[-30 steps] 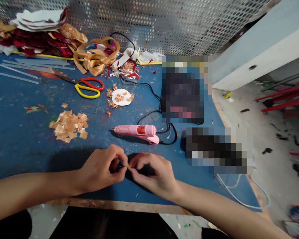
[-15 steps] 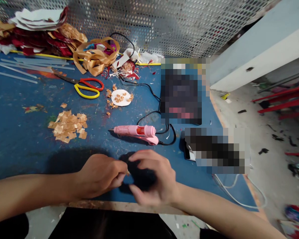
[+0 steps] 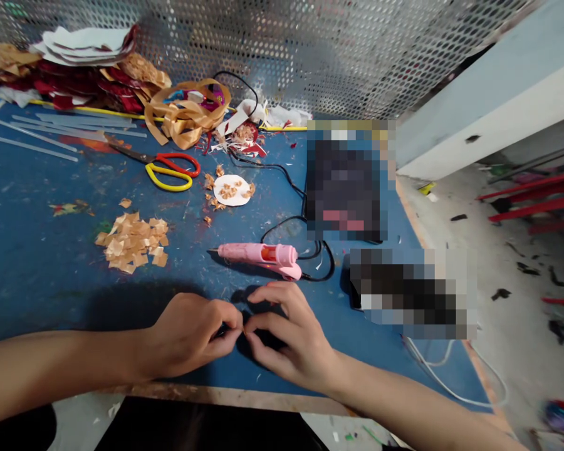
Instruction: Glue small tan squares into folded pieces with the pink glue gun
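Near the table's front edge my left hand [image 3: 195, 332] is closed in a pinch, thumb against forefinger. My right hand [image 3: 289, 335] meets it with thumb and finger pinched together, the other fingers curved and apart. A tiny piece of gold ribbon [image 3: 244, 331] sits between the touching fingertips, mostly hidden. Ahead of the hands lies a pink glue gun [image 3: 258, 255], nozzle to the left. To its left is a pile of cut gold ribbon squares [image 3: 132, 243]. Behind the glue gun, a white oval piece [image 3: 234, 197] carries several folded gold bits, with more around it.
Scissors with red and yellow handles [image 3: 172, 170] lie behind the pile, beside clear glue sticks [image 3: 75, 123]. Curled gold ribbon [image 3: 183, 122] and red and white pieces line the mesh panel [image 3: 282, 56]. Blurred dark objects [image 3: 343, 181] and a white cable [image 3: 432, 376] occupy the right side.
My right hand's thumb and finger have closed together and come against my left fingertips. My left hand keeps its pinch. The view has shifted slightly.
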Motion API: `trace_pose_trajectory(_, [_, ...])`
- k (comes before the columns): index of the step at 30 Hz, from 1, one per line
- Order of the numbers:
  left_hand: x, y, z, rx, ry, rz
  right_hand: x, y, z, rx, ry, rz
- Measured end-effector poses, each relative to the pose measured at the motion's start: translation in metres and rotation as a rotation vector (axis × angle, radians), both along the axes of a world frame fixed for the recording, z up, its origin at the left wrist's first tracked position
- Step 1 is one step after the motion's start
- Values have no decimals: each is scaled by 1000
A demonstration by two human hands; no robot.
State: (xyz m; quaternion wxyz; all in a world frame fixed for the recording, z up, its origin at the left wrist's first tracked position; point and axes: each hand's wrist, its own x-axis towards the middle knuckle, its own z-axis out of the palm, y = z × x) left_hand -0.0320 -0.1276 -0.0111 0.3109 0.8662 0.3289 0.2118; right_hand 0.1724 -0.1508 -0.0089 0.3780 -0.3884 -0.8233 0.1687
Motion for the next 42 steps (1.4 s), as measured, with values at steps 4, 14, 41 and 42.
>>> trace_pose_trajectory(4, [-2, 0, -3, 68, -63, 2, -2, 0, -2, 15, 17, -17])
trace_pose_trajectory(14, [-5, -1, 4, 210, -228, -147, 31, 20, 60, 316, -60, -220])
trace_pose_trajectory(41, [-12, 3, -9, 332, -109, -381, 8, 186, 11, 178, -633, -25])
trace_pose_trajectory(42, [-12, 5, -8, 261, -166, -349, 10, 184, 17, 222, -625, -47])
